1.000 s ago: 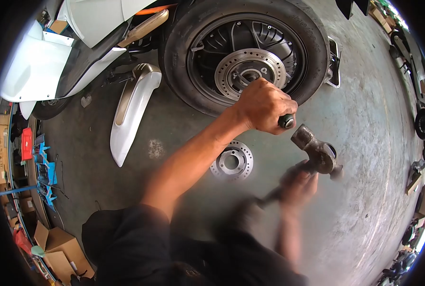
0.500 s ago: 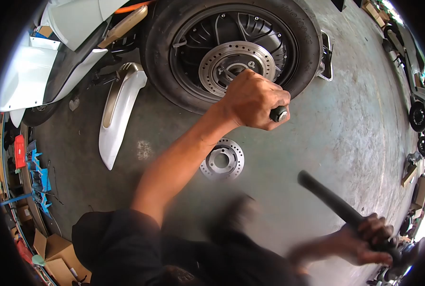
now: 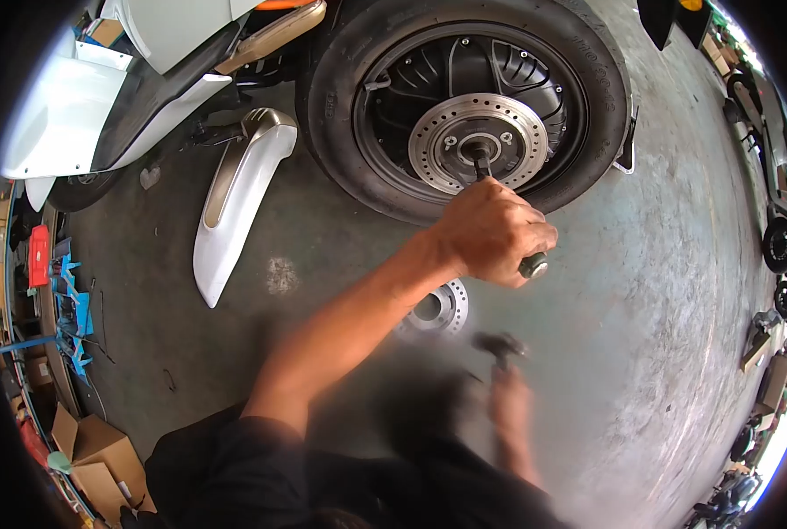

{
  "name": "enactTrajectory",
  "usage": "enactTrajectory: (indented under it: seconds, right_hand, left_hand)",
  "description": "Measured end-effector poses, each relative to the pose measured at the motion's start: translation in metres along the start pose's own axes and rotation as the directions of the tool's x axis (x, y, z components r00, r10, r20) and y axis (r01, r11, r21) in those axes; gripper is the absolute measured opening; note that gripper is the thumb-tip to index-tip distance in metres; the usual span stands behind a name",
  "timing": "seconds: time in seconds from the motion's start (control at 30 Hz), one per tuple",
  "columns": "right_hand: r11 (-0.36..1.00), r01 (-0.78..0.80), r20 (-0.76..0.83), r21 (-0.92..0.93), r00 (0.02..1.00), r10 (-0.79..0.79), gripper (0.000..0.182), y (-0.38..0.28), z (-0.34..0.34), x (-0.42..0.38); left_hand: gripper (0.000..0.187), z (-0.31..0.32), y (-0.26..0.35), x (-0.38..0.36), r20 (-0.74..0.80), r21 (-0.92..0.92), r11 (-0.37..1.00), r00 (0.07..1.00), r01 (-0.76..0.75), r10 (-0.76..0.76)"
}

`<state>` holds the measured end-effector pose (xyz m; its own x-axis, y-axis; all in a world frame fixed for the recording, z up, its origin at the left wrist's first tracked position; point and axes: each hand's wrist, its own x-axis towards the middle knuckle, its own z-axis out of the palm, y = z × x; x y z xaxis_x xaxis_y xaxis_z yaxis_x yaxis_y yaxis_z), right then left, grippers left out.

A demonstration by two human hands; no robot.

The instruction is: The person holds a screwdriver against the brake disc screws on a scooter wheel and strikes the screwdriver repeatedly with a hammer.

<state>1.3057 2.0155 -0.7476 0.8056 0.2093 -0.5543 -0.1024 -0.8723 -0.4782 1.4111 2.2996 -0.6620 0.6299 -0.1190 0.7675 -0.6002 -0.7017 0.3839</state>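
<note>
My left hand (image 3: 496, 231) is wrapped round a hand impact driver (image 3: 482, 164), its metal butt end showing below the fist. The driver's dark shaft reaches the hub area of a drilled brake disc (image 3: 433, 115) on the wheel (image 3: 331, 110); its exact contact point is hard to see. Lower down, my right hand (image 3: 510, 397), blurred by motion, grips a hammer (image 3: 501, 345) with its head upward, apart from the driver. A loose brake disc (image 3: 451, 309) lies on the floor, partly covered by my left forearm.
A white and bronze curved panel (image 3: 234, 212) lies on the floor to the left. White scooter bodywork (image 3: 67, 115) stands beyond it. An open cardboard box (image 3: 111, 458) sits at lower left, near a shelf with blue and red items. Vehicle parts line the right edge.
My right hand has swung the hammer from the far lower right inward, toward the middle. My left hand keeps its hold on the driver. The view has shifted, with the wheel now farther right.
</note>
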Motion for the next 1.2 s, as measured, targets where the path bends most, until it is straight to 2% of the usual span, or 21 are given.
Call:
enactTrajectory:
  seconds: [0.1, 0.33, 0.47, 0.63, 1.07, 1.13, 1.2]
  right_hand:
    - [0.994, 0.095, -0.105, 0.055, 0.990, -0.088, 0.030, 0.027, 0.013, -0.005]
    - [0.995, 0.064, -0.183, 0.078, 0.982, -0.049, 0.032, 0.037, -0.001, -0.008]
    - [0.993, 0.038, -0.215, 0.109, 0.977, -0.014, 0.034, 0.034, -0.011, -0.003]
    - [0.989, 0.063, -0.272, 0.135, 0.962, -0.024, 0.034, 0.027, -0.022, 0.000]
    - [0.991, 0.094, -0.272, 0.094, 0.960, -0.066, 0.035, 0.017, -0.030, 0.002]
    - [0.946, 0.014, -0.188, 0.324, 0.981, 0.049, 0.035, 0.002, -0.039, 0.000]
    - [0.957, 0.086, -0.196, 0.278, 0.980, -0.031, 0.035, -0.012, -0.050, -0.003]
  left_hand:
    - [0.023, -0.001, 0.008, 0.014, -0.031, -0.033, 0.999, 0.999, -0.020, 0.019]
    - [0.025, -0.007, -0.007, 0.028, -0.077, 0.001, 0.999, 0.996, -0.052, 0.051]
    - [0.024, 0.001, -0.006, 0.029, -0.108, -0.062, 0.996, 0.993, -0.058, 0.051]
    - [0.024, -0.001, -0.004, 0.027, -0.067, -0.033, 0.998, 0.996, -0.060, 0.057]
    - [0.025, -0.002, -0.007, 0.027, -0.106, -0.026, 0.997, 0.992, -0.073, 0.070]
    - [0.025, -0.004, -0.009, 0.027, -0.098, -0.027, 0.997, 0.992, -0.078, 0.075]
    - [0.026, -0.004, -0.009, 0.025, -0.086, -0.033, 0.996, 0.993, -0.078, 0.075]
